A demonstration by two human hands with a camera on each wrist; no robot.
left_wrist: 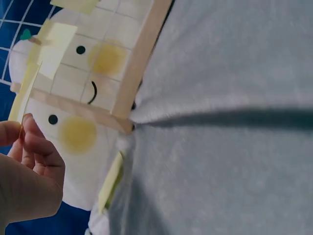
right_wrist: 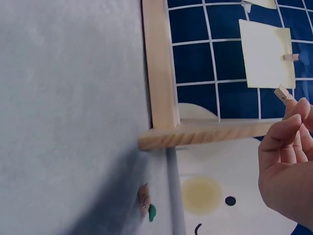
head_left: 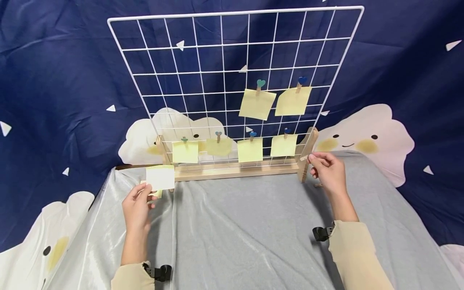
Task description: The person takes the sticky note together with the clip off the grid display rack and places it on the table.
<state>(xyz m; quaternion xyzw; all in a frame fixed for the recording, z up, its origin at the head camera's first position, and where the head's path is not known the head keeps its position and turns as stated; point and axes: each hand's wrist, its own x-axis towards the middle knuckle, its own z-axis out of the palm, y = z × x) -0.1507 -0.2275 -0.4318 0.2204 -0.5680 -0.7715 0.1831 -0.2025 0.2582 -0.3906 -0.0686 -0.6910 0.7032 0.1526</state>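
Observation:
In the head view my left hand pinches a pale sticky note between thumb and fingers, held up at the left end of the wire grid's stand. The left wrist view shows this note nearly edge-on. On the other side, my right hand pinches a small wooden clothespin by the stand's right foot, its tip pointing toward the grid. Several yellow notes hang on the white wire grid, each clipped by a clothespin with a heart or similar shape, such as the lower left note.
Behind my left hand more yellow notes lie on the grey cloth. A clothespin with a green piece lies near the right foot of the wooden stand. A dark blue curtain with clouds hangs behind.

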